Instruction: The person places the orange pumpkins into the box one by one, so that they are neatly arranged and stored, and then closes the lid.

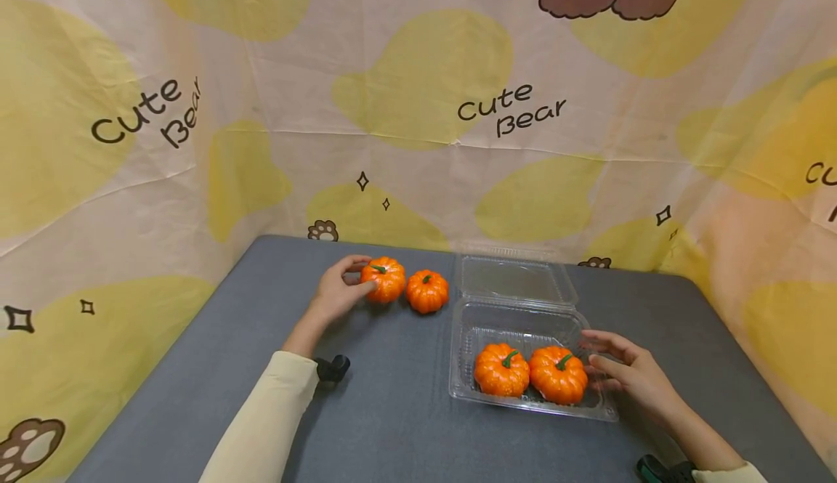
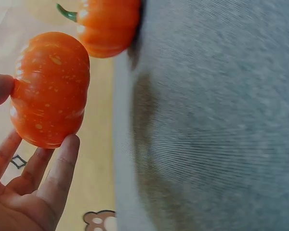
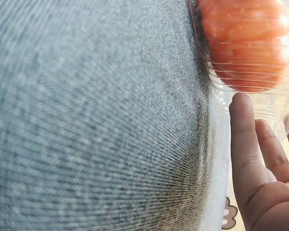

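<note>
My left hand [image 1: 336,294] holds a small orange toy pumpkin [image 1: 384,281] with a green stem, thumb on one side and fingers on the other. In the left wrist view the pumpkin [image 2: 50,89] hangs over the grey table with a shadow below. A second pumpkin [image 1: 428,293] sits just to its right. Two more pumpkins, one at left [image 1: 501,370] and one at right [image 1: 559,375], lie side by side in a clear plastic box [image 1: 461,348]. Beside the box's right wall is my right hand [image 1: 641,378], its extended fingertips [image 3: 242,103] right at the ribbed plastic.
The box's hinged clear lid [image 1: 513,279] lies folded back toward the far edge of the grey table [image 1: 392,425]. Behind and at the sides hangs a printed cloth [image 1: 418,105] with bear lettering. Each wrist wears a dark strap, such as the left one [image 1: 332,368].
</note>
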The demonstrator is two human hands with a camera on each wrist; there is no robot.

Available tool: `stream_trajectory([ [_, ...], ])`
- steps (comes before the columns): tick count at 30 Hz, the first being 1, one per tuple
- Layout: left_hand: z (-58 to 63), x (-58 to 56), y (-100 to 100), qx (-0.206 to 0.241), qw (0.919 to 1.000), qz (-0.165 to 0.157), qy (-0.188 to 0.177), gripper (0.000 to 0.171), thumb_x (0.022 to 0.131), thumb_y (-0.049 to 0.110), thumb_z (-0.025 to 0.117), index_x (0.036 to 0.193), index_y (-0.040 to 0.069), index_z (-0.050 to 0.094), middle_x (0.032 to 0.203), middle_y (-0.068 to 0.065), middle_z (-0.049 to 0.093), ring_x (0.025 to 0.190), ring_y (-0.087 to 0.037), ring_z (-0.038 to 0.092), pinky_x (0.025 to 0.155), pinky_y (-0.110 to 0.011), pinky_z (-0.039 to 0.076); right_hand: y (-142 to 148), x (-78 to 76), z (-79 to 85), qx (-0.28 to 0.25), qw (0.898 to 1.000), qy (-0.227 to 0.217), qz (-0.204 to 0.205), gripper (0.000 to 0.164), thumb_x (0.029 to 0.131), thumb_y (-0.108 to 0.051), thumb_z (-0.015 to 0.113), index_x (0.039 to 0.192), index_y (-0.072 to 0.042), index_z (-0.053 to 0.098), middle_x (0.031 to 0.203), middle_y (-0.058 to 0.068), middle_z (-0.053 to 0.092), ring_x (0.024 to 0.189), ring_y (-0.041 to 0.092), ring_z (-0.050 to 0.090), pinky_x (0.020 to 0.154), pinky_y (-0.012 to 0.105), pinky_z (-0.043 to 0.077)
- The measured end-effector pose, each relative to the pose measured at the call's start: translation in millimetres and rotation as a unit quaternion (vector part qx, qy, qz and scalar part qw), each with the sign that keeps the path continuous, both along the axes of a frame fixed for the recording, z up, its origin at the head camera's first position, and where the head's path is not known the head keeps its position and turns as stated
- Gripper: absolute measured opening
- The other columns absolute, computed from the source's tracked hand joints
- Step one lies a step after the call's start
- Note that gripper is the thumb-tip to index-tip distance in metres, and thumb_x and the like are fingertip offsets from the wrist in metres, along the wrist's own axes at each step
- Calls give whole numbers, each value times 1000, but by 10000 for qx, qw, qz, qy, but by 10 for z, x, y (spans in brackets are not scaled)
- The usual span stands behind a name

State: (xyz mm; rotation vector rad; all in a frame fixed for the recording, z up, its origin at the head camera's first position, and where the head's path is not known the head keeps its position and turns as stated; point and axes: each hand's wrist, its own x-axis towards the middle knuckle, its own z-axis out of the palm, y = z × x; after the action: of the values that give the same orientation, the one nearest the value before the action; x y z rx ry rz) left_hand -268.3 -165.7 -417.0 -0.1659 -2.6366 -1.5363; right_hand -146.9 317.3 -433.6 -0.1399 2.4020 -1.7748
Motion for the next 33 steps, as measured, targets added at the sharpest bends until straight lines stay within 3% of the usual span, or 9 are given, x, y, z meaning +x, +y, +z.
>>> stream_trajectory([
  [5, 122, 31, 49, -43, 9999, -105, 84, 50, 81, 21, 75, 128, 18, 59, 129, -12, 60, 107, -34, 64, 87, -45, 54, 6, 4, -6, -79, 10000, -18, 38, 48, 97, -12, 56, 140, 3, 41, 109, -21, 65, 87, 13, 71, 68, 38, 59],
  [24, 531, 136, 371, -122, 9964, -650, 532, 51, 79, 20, 76, 127, 22, 60, 127, -8, 62, 107, -30, 64, 80, -40, 57, -2, 9, 0, -346, 9993, -92, 131, 47, 97, -13, 55, 140, 0, 42, 112, -20, 65, 88, 13, 70, 68, 38, 59],
  [33, 615, 141, 561, -143, 9941, -911, 566, 50, 78, 17, 76, 126, 20, 60, 125, -8, 63, 106, -28, 63, 82, -37, 57, 11, 20, -1, -374, 9990, -126, 201, 47, 98, -12, 53, 141, 0, 40, 113, -21, 64, 90, 12, 70, 69, 38, 59],
])
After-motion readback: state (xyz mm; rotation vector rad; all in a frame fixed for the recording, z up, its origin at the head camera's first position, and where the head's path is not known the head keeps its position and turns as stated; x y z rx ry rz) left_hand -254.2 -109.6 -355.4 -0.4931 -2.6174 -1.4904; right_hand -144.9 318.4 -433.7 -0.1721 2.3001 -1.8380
